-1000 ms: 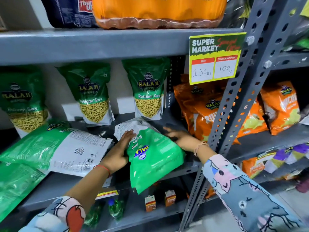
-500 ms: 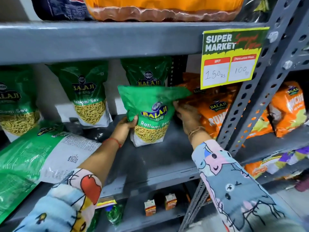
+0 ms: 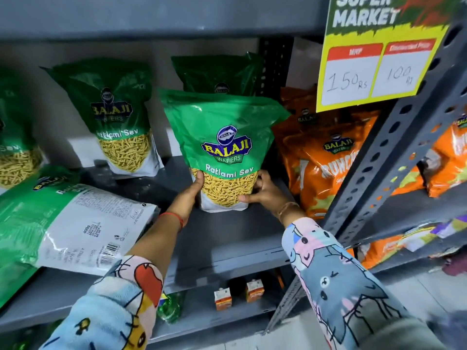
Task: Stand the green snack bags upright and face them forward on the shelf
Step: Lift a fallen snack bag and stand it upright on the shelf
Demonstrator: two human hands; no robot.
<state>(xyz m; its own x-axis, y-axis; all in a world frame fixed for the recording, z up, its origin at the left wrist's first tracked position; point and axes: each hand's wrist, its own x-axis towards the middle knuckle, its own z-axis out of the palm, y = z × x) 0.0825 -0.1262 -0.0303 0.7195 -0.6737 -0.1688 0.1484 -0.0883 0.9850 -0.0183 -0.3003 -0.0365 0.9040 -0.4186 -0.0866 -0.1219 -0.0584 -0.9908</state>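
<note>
A green Ratlami Sev bag [image 3: 222, 137] stands upright on the grey shelf [image 3: 227, 238], label facing me. My left hand [image 3: 188, 197] grips its lower left side and my right hand [image 3: 262, 193] its lower right corner. Directly behind it stands another green bag [image 3: 217, 72], mostly hidden. Further left, an upright green bag [image 3: 118, 117] faces forward, and one more [image 3: 15, 147] is cut off at the frame's edge. A green bag [image 3: 73, 223] lies flat at the front left, its white back panel up.
Orange snack bags [image 3: 326, 157] stand right of the held bag. A perforated grey upright post [image 3: 394, 152] carries a yellow price sign [image 3: 379, 59]. Small juice cartons [image 3: 238, 294] and a green bottle [image 3: 169, 306] sit on the lower shelf.
The bag went from lying in my hands at the shelf's front to upright and set down on the shelf. Both hands slid from its upper sides to its base.
</note>
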